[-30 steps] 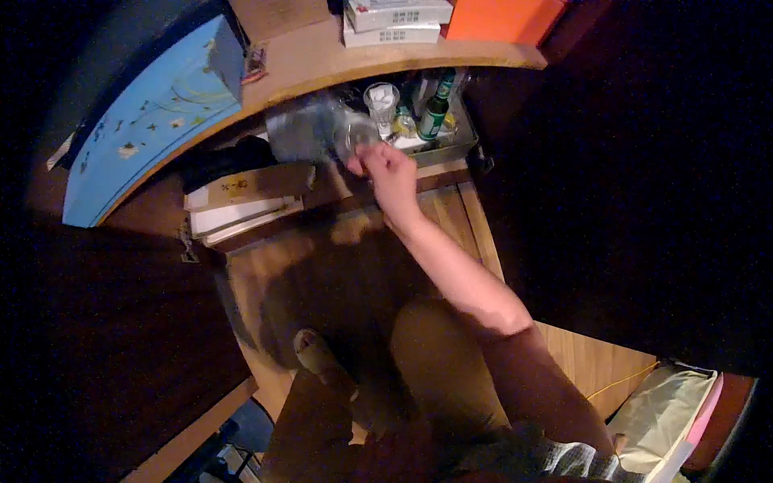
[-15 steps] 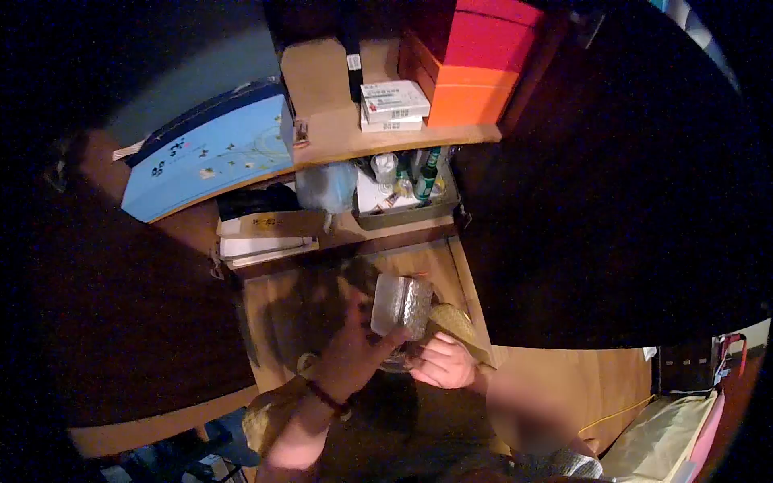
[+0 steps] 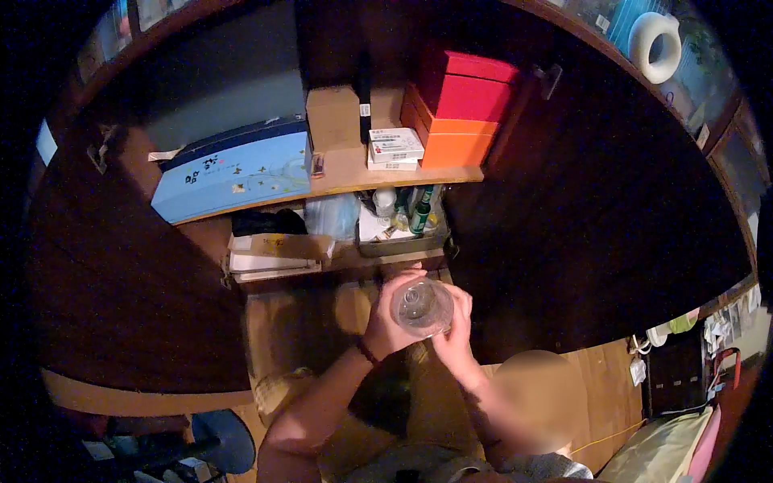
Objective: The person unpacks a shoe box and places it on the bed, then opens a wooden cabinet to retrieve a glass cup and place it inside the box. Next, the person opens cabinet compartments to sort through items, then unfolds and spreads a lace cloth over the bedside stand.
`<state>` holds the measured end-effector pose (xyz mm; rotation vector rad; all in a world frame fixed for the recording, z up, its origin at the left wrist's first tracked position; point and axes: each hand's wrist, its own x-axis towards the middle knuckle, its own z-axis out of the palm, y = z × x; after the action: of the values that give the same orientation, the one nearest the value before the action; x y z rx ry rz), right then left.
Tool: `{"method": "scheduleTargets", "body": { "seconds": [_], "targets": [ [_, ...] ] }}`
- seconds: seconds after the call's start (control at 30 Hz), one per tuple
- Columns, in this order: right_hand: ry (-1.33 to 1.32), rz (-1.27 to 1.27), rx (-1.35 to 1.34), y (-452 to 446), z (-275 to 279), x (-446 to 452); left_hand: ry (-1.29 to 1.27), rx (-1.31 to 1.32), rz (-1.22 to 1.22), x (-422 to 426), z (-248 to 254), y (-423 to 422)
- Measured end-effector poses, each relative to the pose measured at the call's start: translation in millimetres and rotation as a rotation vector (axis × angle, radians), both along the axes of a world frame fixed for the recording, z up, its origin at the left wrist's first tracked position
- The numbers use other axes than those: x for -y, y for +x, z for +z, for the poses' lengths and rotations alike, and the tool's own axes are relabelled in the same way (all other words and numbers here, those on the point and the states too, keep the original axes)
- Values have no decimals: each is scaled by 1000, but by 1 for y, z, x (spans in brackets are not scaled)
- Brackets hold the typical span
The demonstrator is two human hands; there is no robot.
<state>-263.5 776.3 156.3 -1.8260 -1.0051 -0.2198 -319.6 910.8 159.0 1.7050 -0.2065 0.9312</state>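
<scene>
A clear round glass container point(image 3: 422, 307) is held between my two hands, and I look down into its round opening. My left hand point(image 3: 388, 315), with a dark band at the wrist, wraps its left side. On the right side my right hand point(image 3: 456, 326) presses its fingers against it. Beyond the hands, on the low cabinet shelf, a grey tray point(image 3: 403, 245) holds a green bottle point(image 3: 420, 212), a small glass point(image 3: 384, 201) and other small things.
The upper shelf point(image 3: 346, 174) bears a blue box point(image 3: 233, 173), white packets point(image 3: 395, 145), an orange box point(image 3: 459, 143) and a red box point(image 3: 475, 87). Below are a plastic bag point(image 3: 332, 217) and a brown carton point(image 3: 282, 245). Dark cabinet doors point(image 3: 580, 233) stand open on both sides.
The glass container has gone from lying tilted in my hands to having its opening face up. My right hand has moved up onto its side. The view now takes in more of the cabinet.
</scene>
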Motion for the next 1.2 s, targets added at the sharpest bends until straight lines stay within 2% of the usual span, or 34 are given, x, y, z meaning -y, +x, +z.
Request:
{"method": "scheduleTargets", "body": {
  "seconds": [0.03, 0.13, 0.17, 0.27, 0.37, 0.47, 0.5, 0.6, 0.63, 0.73, 0.77, 0.87, 0.97, 1.17, 1.2],
  "targets": [
    [18, 16, -30, -2, -9, -1, -22, 52, -33, 2, 0, 0],
    [317, 51, -439, -26, -8, -15, -36, 86, -62, 3, -6, -1],
    [288, 99, -595, -28, -4, -12, -48, 57, -52, 3, -10, -2],
    [286, 230, -566, -29, 6, -16, -16, 13, -23, -3, -11, -4],
    [298, 413, -857, -18, -21, -11, 70, -47, 10, -8, 18, -10],
    [431, 491, -1162, -18, -6, -16, 105, -126, -34, -13, 24, -14],
    [450, 465, -1110, -16, -8, -18, 106, -152, -58, -14, 24, -14],
    [348, 548, -1143, 0, -3, -17, -420, -314, -163, -10, 31, -17],
    [350, 544, -1144, 3, 3, -19, -498, -172, -264, -15, 26, -17],
    [185, 512, -1173, 16, 20, -13, -625, -267, -310, -30, 11, -11],
    [99, 454, -1159, 19, 22, -12, -608, -340, -260, -33, 9, -14],
    [85, 423, -1062, 19, 26, -17, -464, -352, -212, -31, 34, -20],
    [51, 374, -990, 18, 19, -24, -540, -276, -203, -29, 31, -22],
    [266, 488, -761, 10, 3, -42, -434, -429, 75, -31, 32, -33],
    [333, 564, -924, 9, 7, -42, -592, -380, -20, -34, 31, -33]
  ]
}}
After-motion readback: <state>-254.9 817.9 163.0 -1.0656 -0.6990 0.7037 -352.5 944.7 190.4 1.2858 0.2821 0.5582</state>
